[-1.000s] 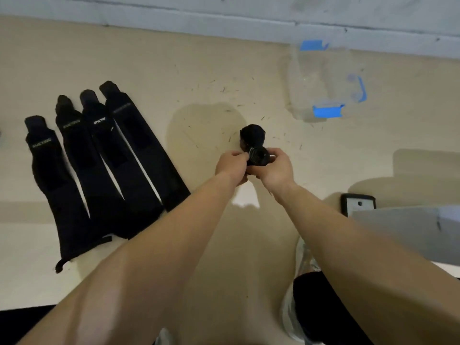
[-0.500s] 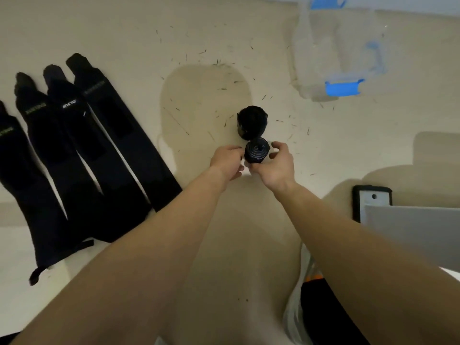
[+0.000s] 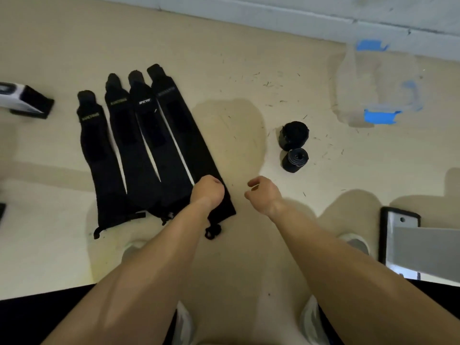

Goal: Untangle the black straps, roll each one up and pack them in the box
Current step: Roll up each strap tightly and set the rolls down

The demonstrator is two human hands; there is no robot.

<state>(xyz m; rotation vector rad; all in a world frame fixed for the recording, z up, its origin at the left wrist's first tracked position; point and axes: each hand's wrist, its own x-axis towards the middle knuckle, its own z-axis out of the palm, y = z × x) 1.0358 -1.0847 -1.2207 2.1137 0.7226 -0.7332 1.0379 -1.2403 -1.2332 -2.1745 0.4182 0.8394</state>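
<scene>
- Four flat straps (image 3: 134, 150) lie side by side on the floor (image 3: 249, 58) at left, well apart from the box. Both my hands have swung across to them from the rolls, so I judge the next strap is about to be picked up for rolling.
- Box (image 3: 378, 78): clear with blue clips, it sits far right by the wall. I see nothing dark inside it, so I take it that packing has not begun.
- Left hand (image 3: 207, 192): it lies knuckles up with the fingers curled under, on the near end of the end strap (image 3: 184, 145), the rightmost of the four. The fingertips are hidden beneath the hand, so I cannot tell whether it already pinches the strap or only rests on it.
- Right hand (image 3: 263, 192): it is just beside the left one, over bare floor and off the strap. Its fingers are loosely curled, grasping nothing and touching nothing.
- Big roll (image 3: 295, 134): it stands on the floor between the flat straps and the box, wound tight.
- Small roll (image 3: 295, 160): half a second ago both hands held it. Now it is released and sits on the near side of the big roll, touching it or nearly so. It seems to hold its winding, though a grey strip shows across its top. By my count two straps are rolled, four are left flat and none is boxed.
</scene>
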